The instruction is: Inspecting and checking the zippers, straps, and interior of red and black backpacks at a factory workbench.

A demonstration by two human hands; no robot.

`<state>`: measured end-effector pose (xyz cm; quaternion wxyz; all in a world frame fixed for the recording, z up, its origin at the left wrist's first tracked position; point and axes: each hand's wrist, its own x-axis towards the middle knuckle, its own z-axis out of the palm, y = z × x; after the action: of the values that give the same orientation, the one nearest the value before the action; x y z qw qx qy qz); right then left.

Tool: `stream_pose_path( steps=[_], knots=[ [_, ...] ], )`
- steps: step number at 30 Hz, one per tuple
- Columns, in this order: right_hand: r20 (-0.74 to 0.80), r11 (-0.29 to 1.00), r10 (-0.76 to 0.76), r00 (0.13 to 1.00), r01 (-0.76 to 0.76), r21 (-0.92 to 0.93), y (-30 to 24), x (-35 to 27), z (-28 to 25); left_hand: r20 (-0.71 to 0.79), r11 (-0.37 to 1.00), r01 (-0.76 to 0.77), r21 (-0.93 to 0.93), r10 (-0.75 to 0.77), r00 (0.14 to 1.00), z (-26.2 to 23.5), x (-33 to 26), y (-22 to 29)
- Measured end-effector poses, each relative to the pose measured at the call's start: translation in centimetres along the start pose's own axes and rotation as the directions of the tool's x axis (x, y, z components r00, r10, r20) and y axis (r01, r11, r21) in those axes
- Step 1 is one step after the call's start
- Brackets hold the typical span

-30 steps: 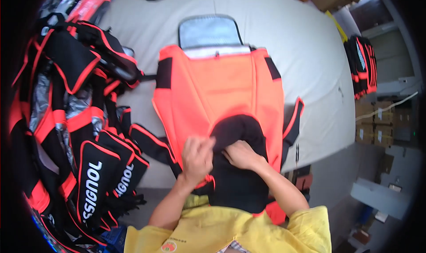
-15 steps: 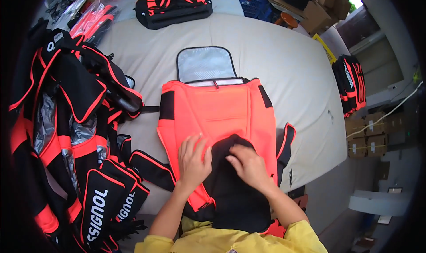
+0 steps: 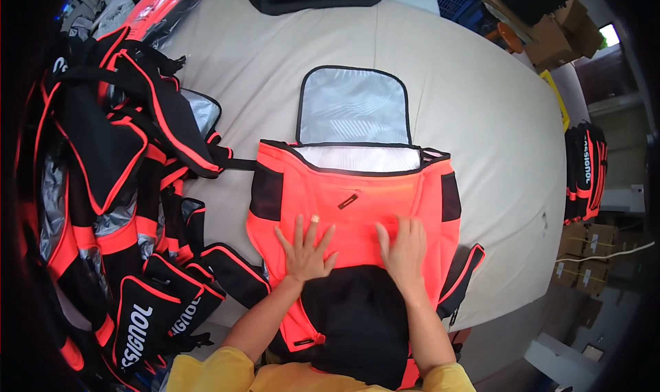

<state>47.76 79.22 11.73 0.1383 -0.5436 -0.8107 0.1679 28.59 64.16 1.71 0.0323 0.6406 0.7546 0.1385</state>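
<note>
A coral-red and black backpack [image 3: 371,220] lies on the fabric-covered table in front of me, its bottom toward my body. The silver-lined top flap [image 3: 354,107] is folded back away from me, so the mouth gapes and shows a pale lining. My left hand [image 3: 307,251] rests on the coral front with its fingers spread. Beside it, my right hand [image 3: 403,254] touches the same front, fingers stretched out and thumb apart. A small zipper pull [image 3: 348,201] sits above the hands. Below them a black panel [image 3: 354,309] covers the lower part.
Black and coral bags with silver linings heap up at the left [image 3: 100,151]. Another bag [image 3: 316,0] stands at the far edge of the pale table [image 3: 495,158]. Off its right side are stacked bags [image 3: 588,175] and cartons [image 3: 577,251]. A blue crate [image 3: 457,2] is at the back.
Both hands have moved up from the black panel onto the coral front and flattened out. The backpack's mouth has opened wider. My view has shifted, placing the far bag higher.
</note>
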Motion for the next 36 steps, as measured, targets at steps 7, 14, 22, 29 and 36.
stream_pose_path(
  steps=[7,14,22,29,36],
  knots=[
    [0.033,0.867,-0.495,0.868,0.492,0.080,-3.7,9.3,5.9,-0.010,1.000,-0.014,-0.015,0.014,1.000,0.1,0.2,-0.5],
    [0.257,0.761,-0.638,0.726,0.540,0.360,0.9,8.8,2.1,-0.097,0.999,-0.029,-0.034,0.026,0.995,0.5,0.4,-0.6],
    [0.493,0.805,-0.447,0.746,0.576,-0.143,8.0,13.1,-9.2,-0.067,0.997,-0.006,-0.072,0.001,0.998,0.3,0.8,-0.2],
    [0.000,0.824,-0.566,0.824,0.566,-0.023,-0.6,14.0,-1.3,-0.110,0.988,0.016,-0.155,-0.033,0.993,-0.1,0.9,0.2],
    [0.088,0.906,-0.423,0.902,0.422,0.026,-1.0,9.6,1.0,-0.082,0.977,-0.008,-0.213,-0.010,0.997,-3.8,2.3,0.0]
  ],
)
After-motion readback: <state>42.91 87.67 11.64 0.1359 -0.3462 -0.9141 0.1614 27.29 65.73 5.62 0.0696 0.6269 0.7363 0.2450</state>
